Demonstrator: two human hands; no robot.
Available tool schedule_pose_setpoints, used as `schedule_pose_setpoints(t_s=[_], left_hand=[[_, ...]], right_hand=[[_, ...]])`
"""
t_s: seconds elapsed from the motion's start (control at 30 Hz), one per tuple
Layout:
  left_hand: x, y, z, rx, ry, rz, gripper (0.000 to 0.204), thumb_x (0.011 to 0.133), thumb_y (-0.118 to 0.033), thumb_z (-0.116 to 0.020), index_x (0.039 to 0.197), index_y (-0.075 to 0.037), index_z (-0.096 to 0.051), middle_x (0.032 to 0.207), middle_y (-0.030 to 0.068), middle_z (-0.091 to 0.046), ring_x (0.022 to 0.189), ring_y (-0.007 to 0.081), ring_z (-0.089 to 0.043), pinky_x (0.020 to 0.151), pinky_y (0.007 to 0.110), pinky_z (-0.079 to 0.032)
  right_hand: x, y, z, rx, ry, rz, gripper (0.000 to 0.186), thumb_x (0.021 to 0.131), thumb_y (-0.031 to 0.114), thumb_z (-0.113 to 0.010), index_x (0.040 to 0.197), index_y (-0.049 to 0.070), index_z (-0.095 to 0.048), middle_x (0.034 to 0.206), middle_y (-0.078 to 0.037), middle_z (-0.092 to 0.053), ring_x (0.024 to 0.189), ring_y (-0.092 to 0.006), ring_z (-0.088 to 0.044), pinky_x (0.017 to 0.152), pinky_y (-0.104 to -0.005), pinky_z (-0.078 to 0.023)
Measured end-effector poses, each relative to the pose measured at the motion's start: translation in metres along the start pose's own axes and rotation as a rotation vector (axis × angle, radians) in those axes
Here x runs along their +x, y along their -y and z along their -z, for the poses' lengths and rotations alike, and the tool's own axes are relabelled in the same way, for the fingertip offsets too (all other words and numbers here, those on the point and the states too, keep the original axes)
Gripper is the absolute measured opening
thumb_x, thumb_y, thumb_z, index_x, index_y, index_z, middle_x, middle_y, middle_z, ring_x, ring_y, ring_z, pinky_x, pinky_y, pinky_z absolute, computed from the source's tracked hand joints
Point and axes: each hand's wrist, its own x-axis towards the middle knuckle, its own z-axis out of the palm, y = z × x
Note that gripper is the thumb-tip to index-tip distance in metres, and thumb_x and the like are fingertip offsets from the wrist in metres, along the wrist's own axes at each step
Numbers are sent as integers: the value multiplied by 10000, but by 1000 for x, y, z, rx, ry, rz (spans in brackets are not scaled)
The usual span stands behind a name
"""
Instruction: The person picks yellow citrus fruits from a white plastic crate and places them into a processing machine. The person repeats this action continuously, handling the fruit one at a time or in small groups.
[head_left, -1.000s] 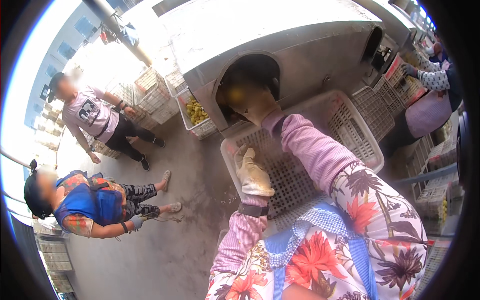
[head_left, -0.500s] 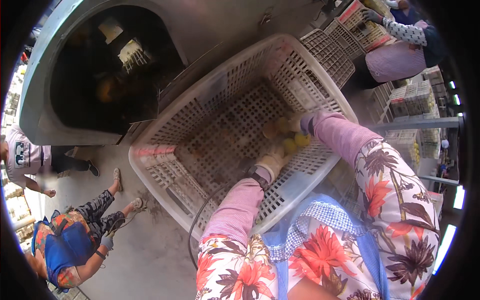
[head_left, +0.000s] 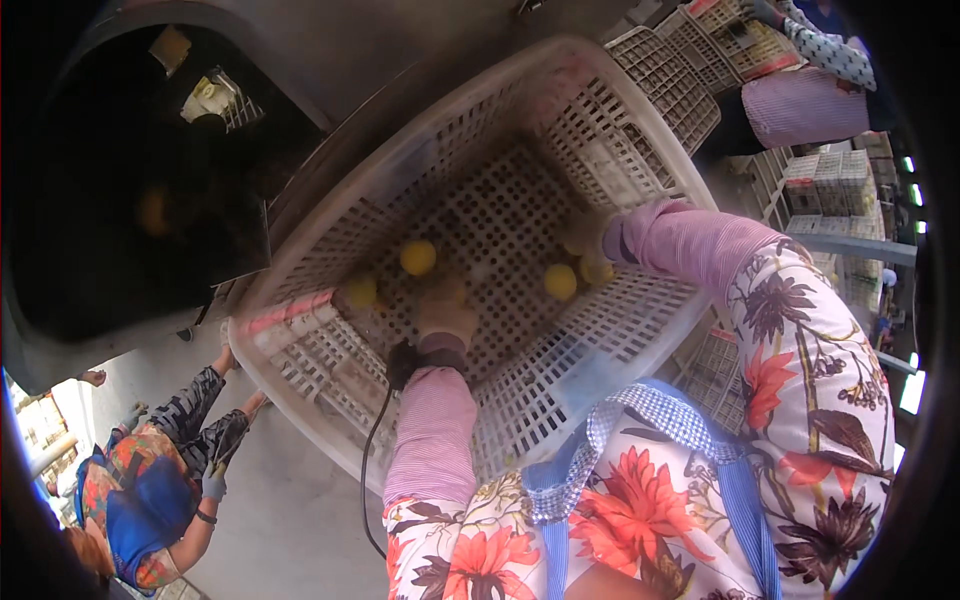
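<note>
A large white plastic crate (head_left: 575, 365) with slotted walls and a perforated bottom stands tilted in front of me. Both my gloved hands reach into it. My left hand (head_left: 447, 312) is low over the bottom, its fingers blurred. Close by lie two round yellow fruits, one (head_left: 418, 258) beyond the fingers and another (head_left: 360, 292) by the left end wall. Near the right wall is my right hand (head_left: 588, 236), its fingers dim and hard to make out. Just below it are two more yellow fruits (head_left: 560, 282), one partly against the wall.
A machine with a dark round-cornered opening (head_left: 150, 190) stands at the upper left. A black cable (head_left: 372, 450) hangs from my left wrist. Lower left is a person in a blue vest (head_left: 150, 510); upper right, another person (head_left: 805, 105) beside stacked crates (head_left: 665, 85).
My left hand has moved left across the crate, and two fruits now lie near it. My right hand stays by the right wall. The view has shifted, and the left-hand co-worker's arms have moved.
</note>
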Motion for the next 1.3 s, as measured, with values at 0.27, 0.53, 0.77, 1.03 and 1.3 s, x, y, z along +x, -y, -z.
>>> schedule_pose_setpoints(t_s=[0.27,0.53,0.77,1.03,1.3], left_hand=[[20,-12,14,-383,182,-108,538,846,-252,-711,1368,-142,-650,1371,202,-653,1197,331,-678,1022,414,-537],[12,-134,-4,-103,246,-246,654,890,-293,-694,1506,-204,-495,1465,148,-571,1336,342,-571,1087,471,-485],[20,-120,-50,-276,142,-205,569,972,-304,-646,1496,-148,-487,1435,145,-614,1276,336,-624,1071,460,-495],[-80,-43,126,-2317,-36,-76,568,1032,-381,-662,1500,-145,-444,1340,126,-622,1128,292,-681,935,445,-604],[-179,-25,185,-1907,-702,-175,562,992,-276,-740,1471,-175,-463,1307,92,-610,1117,260,-690,879,404,-640]], right_hand=[[-7,15,30,1085,-270,197,725,855,171,-738,1522,42,-484,1467,-159,-564,1346,-300,-553,1055,-443,-523],[-79,64,71,2115,-169,919,565,962,163,-650,1464,-20,-468,1345,-257,-588,1049,-320,-682,852,-369,-616],[-107,73,65,2307,188,1412,620,987,189,-673,1514,1,-406,1392,-247,-562,1118,-358,-672,935,-434,-608],[-156,121,84,1901,-706,1073,712,941,182,-728,1553,27,-400,1417,-147,-570,1250,-241,-605,1049,-400,-520],[-166,189,87,1383,-1038,1020,752,855,233,-784,1511,40,-472,1372,-180,-600,1256,-308,-604,1062,-391,-510]])
